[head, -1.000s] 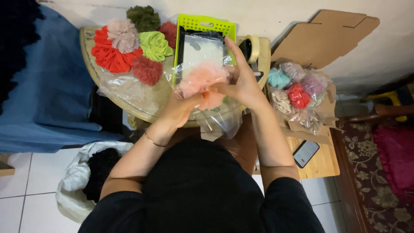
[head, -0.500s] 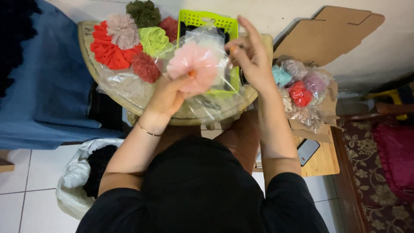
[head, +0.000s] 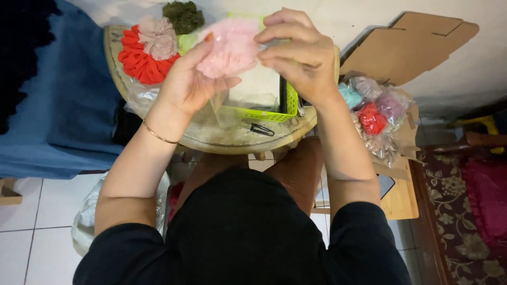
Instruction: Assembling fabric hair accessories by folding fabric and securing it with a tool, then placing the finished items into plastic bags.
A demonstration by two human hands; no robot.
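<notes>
- Pinching the pink ruffled flower (head: 232, 47) from both sides, we are holding it up close under the camera; half a second ago it was sitting lower, over the green basket (head: 266, 108).
- Curling the fingers (head: 288, 39) of our right hand (head: 298, 60) over the flower's right edge, we are pressing them together on the clear plastic bag (head: 248, 95) that is hanging below it.
- Cupping the flower from the left, our left hand (head: 185, 84) is gripping it between thumb and forefinger, with the other fingers tucked behind where we cannot see them.
- Lifting both hands nearer is hiding most of the basket; only its lower wall and right side are showing now.
- Judging from the bag trailing under the flower, we are working the flower and the bag against each other, though which way it is going we cannot tell.
- Lying beyond the hands on the round desk (head: 237, 140), the red flower (head: 140, 60), the dusty-pink flower (head: 157, 37) and the dark green flower (head: 182, 16) are keeping their places.
- Resting near the desk's front edge is a small black clip (head: 262, 129).
- Sitting to the right, a bag of coloured flowers (head: 372, 113) is leaning by a folded cardboard box (head: 412, 45).
</notes>
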